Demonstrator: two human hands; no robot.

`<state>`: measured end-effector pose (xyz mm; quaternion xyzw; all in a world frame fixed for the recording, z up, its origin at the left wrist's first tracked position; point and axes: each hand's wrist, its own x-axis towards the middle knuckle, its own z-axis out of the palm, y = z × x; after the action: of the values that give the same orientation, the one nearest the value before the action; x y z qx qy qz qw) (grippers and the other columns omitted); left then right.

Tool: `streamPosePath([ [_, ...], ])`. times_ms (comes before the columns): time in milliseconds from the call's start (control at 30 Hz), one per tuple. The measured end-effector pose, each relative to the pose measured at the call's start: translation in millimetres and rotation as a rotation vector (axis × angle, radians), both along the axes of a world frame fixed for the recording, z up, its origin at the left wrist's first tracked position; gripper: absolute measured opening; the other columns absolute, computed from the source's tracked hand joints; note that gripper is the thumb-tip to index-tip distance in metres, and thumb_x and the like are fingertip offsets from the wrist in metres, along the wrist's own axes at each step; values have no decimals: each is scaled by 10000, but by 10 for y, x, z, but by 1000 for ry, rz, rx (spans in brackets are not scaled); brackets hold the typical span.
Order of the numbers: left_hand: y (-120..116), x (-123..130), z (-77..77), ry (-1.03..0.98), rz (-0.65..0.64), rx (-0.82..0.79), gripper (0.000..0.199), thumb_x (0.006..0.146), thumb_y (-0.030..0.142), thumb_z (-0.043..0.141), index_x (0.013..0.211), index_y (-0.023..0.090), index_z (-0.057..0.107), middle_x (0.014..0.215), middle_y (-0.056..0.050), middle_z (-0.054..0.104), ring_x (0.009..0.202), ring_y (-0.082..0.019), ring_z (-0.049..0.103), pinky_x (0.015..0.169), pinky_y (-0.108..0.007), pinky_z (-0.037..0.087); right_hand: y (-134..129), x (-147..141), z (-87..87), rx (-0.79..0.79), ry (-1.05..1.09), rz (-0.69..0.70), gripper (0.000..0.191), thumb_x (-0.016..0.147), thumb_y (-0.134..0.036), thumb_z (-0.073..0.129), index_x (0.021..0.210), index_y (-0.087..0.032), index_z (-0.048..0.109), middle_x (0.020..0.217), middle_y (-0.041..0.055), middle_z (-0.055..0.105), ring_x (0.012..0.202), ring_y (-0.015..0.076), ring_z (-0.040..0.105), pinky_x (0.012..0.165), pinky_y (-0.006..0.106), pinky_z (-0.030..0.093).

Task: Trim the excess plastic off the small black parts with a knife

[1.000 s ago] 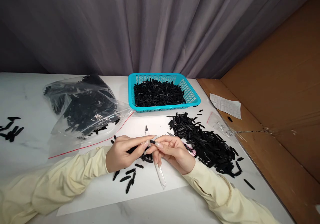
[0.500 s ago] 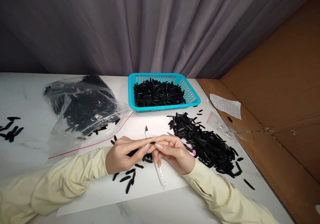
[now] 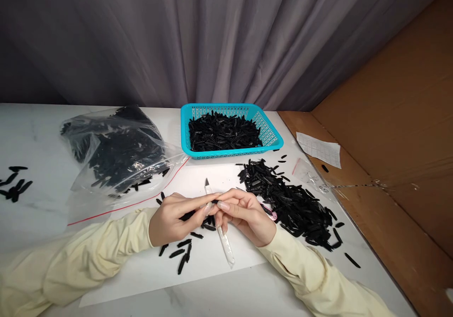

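Note:
My left hand (image 3: 182, 217) and my right hand (image 3: 247, 213) meet above a white paper sheet (image 3: 134, 279). Both are closed, fingertips pinching one small, slim black piece (image 3: 215, 202) between them. Most of that piece is hidden by the fingers, and its material is unclear. Below my hands a craft knife (image 3: 226, 250) with a white handle lies on the paper, its blade pointing away from me. Several loose black pieces (image 3: 182, 262) are scattered beside it, some partly covered by my left hand. A pink-handled tool (image 3: 273, 214) peeks out by my right hand, partly covered.
A blue plastic basket (image 3: 233, 154) full of black pieces stands at the back. To its left slumps a clear zip bag (image 3: 120, 152) of similar pieces. A long heap (image 3: 293, 204) spreads at right, near a cardboard wall (image 3: 396, 119) and a paper slip (image 3: 318, 150).
My right thumb and fingertips have shifted very slightly left on the black piece. Otherwise both hands keep their pose, and the view has moved a touch.

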<state>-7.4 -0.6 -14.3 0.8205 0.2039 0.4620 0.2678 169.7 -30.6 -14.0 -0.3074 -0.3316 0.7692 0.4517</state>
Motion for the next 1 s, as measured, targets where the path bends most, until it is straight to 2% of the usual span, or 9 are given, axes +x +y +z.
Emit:
streamPosePath([
  [233, 0, -7, -2, -1, -25, -42, 406, 793, 27, 524, 1176, 156, 569, 727, -5, 717, 467, -46, 592, 545, -103, 508, -2, -7, 11, -1, 15, -38, 122, 700, -198, 719, 777, -140, 642, 712, 41, 695, 547, 113, 619, 486, 221, 495],
  [500, 6, -5, 16, 52, 6, -1, 326, 831, 81, 489, 1139, 115, 592, 488, 32, 595, 338, -42, 416, 385, -130, 398, 2, -20, 16, 7, 9, -75, 130, 665, -158, 739, 762, -144, 653, 702, 32, 692, 573, 117, 625, 490, 220, 503],
  [667, 8, -2, -2, 41, -3, -20, 341, 824, 70, 495, 1151, 113, 586, 550, 14, 626, 372, -39, 419, 419, -125, 405, 7, -11, 7, 6, -6, -79, 116, 686, -200, 729, 750, -138, 655, 694, 41, 689, 595, 123, 630, 502, 222, 511],
  [767, 11, 1, -7, 31, 12, -21, 333, 816, 67, 509, 1135, 93, 597, 513, 34, 594, 364, -30, 383, 425, -109, 395, 5, 4, -22, 23, -47, -112, 108, 697, -213, 719, 724, -131, 655, 659, 44, 683, 574, 123, 623, 499, 226, 508],
  [900, 16, -1, -7, 87, 89, -92, 284, 824, 111, 500, 1065, 56, 638, 451, 55, 502, 368, -38, 314, 386, -120, 344, 5, 65, 36, 126, -174, -222, 102, 697, -200, 715, 739, -132, 651, 630, 35, 672, 521, 112, 597, 492, 230, 495],
  [1000, 17, 1, -4, 134, 119, -152, 268, 824, 129, 491, 1009, 44, 666, 450, 52, 467, 388, -45, 292, 390, -131, 327, 122, 151, 232, 301, -355, -372, 97, 709, -187, 701, 778, -141, 651, 645, 28, 667, 509, 109, 587, 493, 233, 497],
])
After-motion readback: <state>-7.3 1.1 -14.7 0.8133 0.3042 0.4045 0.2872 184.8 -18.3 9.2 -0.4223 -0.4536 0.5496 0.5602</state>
